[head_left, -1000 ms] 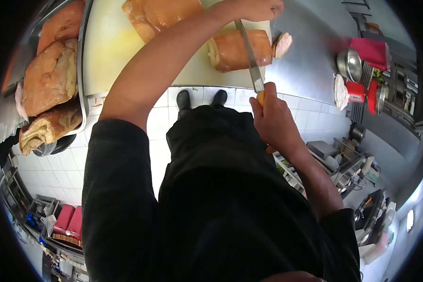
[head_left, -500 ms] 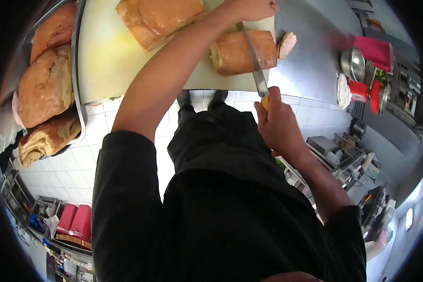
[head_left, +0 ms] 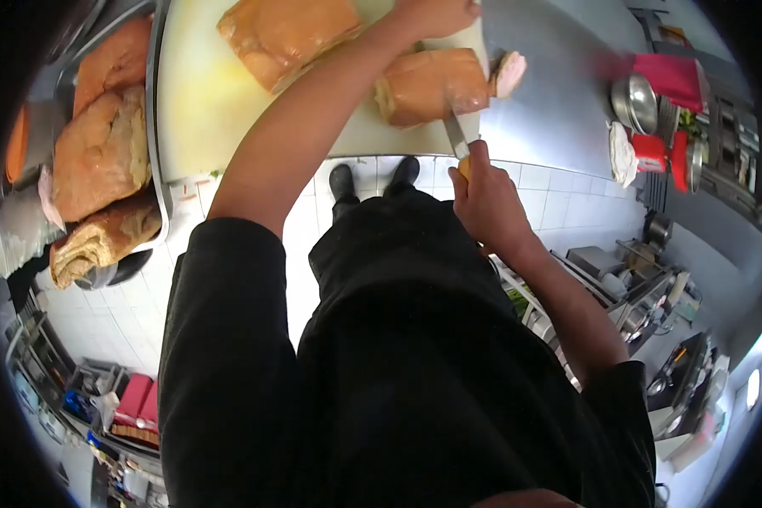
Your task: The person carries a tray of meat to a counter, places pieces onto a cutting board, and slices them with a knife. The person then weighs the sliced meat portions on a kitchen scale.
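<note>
My right hand point(head_left: 489, 203) is wrapped round the yellow handle of a knife point(head_left: 456, 138). The blade points away from me, its visible part at the near edge of a brown-skinned meat block point(head_left: 425, 87) on the white cutting board point(head_left: 196, 93). My left hand point(head_left: 438, 15) is at the top edge, beyond the block, and its fingers look curled; what they hold, if anything, is hidden. A cut piece with a pale face point(head_left: 509, 74) rests right of the block. Partly behind my left forearm lies a larger meat slab point(head_left: 288, 32).
On the left, a metal tray point(head_left: 156, 127) holds several brown meat slabs point(head_left: 102, 157). The steel table point(head_left: 550, 110) extends to the right of the board. Metal bowls point(head_left: 635, 103), a white cloth point(head_left: 623, 156) and red containers point(head_left: 650, 152) are farther right.
The knife has shifted toward me, and less of its blade shows above the meat block. My left hand has moved slightly left. The whole view has shifted a little.
</note>
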{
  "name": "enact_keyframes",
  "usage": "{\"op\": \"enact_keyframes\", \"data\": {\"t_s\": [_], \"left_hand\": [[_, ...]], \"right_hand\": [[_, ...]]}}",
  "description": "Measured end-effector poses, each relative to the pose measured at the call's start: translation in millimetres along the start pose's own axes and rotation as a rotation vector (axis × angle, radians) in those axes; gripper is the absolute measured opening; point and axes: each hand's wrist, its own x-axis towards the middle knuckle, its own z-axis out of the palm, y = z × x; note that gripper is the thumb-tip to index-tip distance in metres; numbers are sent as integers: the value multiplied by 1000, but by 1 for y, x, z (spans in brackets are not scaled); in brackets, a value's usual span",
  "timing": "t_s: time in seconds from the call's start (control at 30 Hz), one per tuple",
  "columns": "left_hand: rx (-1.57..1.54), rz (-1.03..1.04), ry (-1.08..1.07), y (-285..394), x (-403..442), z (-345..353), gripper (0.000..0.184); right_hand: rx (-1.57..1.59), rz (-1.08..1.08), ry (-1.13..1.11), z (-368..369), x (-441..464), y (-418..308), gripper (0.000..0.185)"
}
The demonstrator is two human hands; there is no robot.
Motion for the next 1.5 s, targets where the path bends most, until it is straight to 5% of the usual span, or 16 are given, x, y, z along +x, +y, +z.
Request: {"op": "enact_keyframes", "data": {"t_s": [0.1,0.2,0.3,0.4,0.5,0.6,0.67,0.73,0.77,0.87,1.0,1.07,1.17,1.3,1.4,1.5], "left_hand": [[-234,-390,-211,8,0,-13,33],[58,-138,-86,2,-13,-3,35],[80,-183,-154,-7,-27,-16,35],[-1,-122,-69,-11,-27,-18,36],[-212,-298,16,-19,-15,-16,37],[-481,-330,177,57,5,-57,38],[-128,-170,239,108,1,-103,35],[140,-247,276,123,-39,-123,42],[202,-403,224,132,-60,-117,53],[375,-695,98,158,-114,-78,85],[541,-838,6,167,-130,-48,90],[499,-871,36,160,-138,-50,86],[291,-880,161,146,-155,-66,75],[-592,-1184,504,146,-151,-101,56],[-1201,-1122,590,161,-157,-124,56],[-1412,-955,619,179,-164,-120,59]], "right_hand": [[-9,6,-19,-11,-1,-7,25],[-13,5,45,14,9,2,22],[16,57,-54,43,0,-1,24],[11,26,-20,55,19,-3,28],[94,117,-66,18,6,-14,34],[457,134,-70,-12,-7,-20,34],[599,137,84,-29,-29,-13,35],[467,180,303,-38,-37,12,37],[413,299,329,-46,-32,27,35],[82,181,544,-33,13,106,34],[-140,192,568,-16,75,170,40],[-274,13,807,-12,87,162,46],[-7,-246,851,-22,87,76,57],[-130,-149,520,-4,102,7,64],[6,-101,263,-13,116,1,61],[326,-142,152,-25,109,17,61]]}}
